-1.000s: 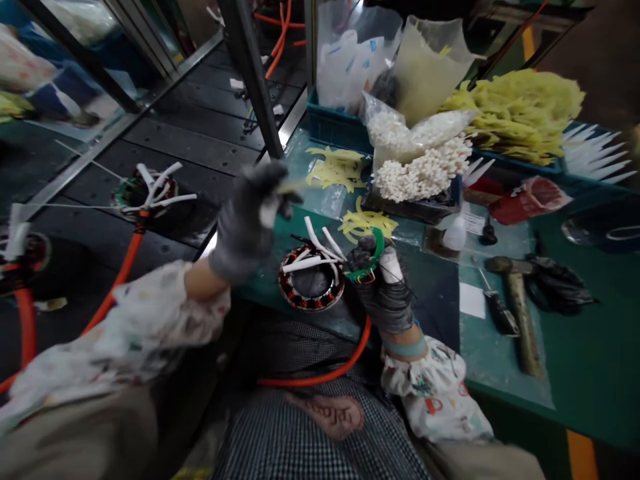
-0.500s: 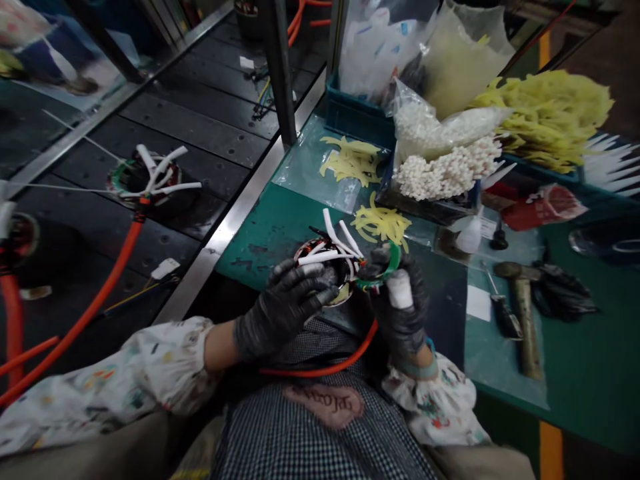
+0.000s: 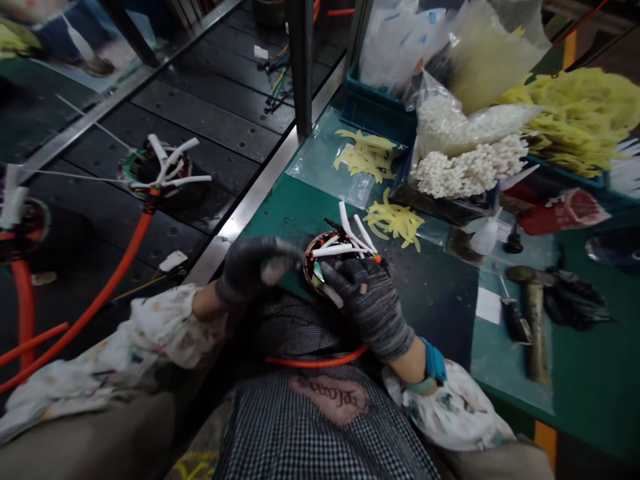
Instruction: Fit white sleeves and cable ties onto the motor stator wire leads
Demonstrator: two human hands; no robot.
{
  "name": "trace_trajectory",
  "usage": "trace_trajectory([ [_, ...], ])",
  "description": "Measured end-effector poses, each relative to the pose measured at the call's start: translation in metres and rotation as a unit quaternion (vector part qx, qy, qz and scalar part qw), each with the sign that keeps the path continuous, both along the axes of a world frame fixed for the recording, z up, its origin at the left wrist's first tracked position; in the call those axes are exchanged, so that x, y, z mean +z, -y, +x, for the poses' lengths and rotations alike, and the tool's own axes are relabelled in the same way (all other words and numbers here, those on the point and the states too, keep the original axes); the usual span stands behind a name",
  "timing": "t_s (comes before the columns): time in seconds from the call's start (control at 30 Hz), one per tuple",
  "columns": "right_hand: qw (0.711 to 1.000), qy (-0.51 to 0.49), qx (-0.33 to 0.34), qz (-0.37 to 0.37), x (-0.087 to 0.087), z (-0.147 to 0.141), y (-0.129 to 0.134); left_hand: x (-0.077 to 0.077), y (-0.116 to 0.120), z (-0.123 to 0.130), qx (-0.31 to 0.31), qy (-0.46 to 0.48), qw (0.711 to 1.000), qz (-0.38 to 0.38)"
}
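Observation:
A ring-shaped wound coil part [image 3: 311, 261] with white sleeves [image 3: 333, 251] and an orange cable [image 3: 320, 363] lies at the near edge of the green table. My right hand [image 3: 373, 303], in a dark glove, is closed over its right side, where the green ring's end is partly hidden. Left of the part, my left hand [image 3: 255, 270] is off it, blurred, its fingers stretched toward the part with nothing visible in them. Yellow strips [image 3: 395, 220] lie just behind the part.
Another coil part [image 3: 135, 175] with a thick orange cable [image 3: 117, 273] sits on the dark conveyor at the left. Behind are bags of white pieces [image 3: 465, 163] and a yellow heap [image 3: 585, 120]. At the right lie a hammer [image 3: 537, 327] and a screwdriver [image 3: 515, 320].
My left hand has let go of the coil part and moved left. My right hand has turned over and now covers the part's right side. The green ring is mostly out of sight.

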State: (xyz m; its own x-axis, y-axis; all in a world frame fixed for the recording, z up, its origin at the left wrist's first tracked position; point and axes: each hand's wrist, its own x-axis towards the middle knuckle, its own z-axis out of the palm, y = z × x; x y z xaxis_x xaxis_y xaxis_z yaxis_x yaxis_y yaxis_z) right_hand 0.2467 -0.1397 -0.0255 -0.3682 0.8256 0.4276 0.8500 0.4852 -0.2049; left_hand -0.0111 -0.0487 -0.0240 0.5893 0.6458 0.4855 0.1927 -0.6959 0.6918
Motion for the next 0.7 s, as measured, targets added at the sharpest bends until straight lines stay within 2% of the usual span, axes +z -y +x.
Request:
trace_trajectory([
  [0.07, 1.000, -0.008, 0.010, -0.024, 0.002, 0.002, -0.004, 0.004, -0.015, 0.011, 0.036, -0.030, 0.995, -0.089],
  [0.1, 0.999, -0.016, 0.017, -0.037, 0.002, 0.003, -0.004, 0.006, -0.022, 0.018, 0.016, -0.055, 0.990, -0.126],
  [0.2, 0.998, -0.048, 0.020, -0.044, 0.002, 0.003, 0.006, 0.008, -0.029, 0.034, -0.123, -0.110, 0.971, -0.175],
  [0.3, 0.997, -0.081, -0.011, -0.007, -0.003, -0.003, 0.031, 0.012, -0.014, 0.040, -0.196, -0.093, 0.962, -0.166],
  [0.47, 0.992, -0.111, -0.049, 0.038, -0.017, -0.012, 0.070, 0.020, 0.014, 0.032, -0.194, -0.113, 0.967, -0.118],
  [0.6, 0.995, -0.085, -0.053, 0.026, -0.024, -0.013, 0.079, 0.023, 0.017, 0.030, -0.194, -0.129, 0.967, -0.104],
  [0.7, 0.994, -0.072, -0.079, 0.015, -0.026, -0.021, 0.079, 0.024, 0.019, 0.032, -0.176, -0.129, 0.972, -0.087],
])
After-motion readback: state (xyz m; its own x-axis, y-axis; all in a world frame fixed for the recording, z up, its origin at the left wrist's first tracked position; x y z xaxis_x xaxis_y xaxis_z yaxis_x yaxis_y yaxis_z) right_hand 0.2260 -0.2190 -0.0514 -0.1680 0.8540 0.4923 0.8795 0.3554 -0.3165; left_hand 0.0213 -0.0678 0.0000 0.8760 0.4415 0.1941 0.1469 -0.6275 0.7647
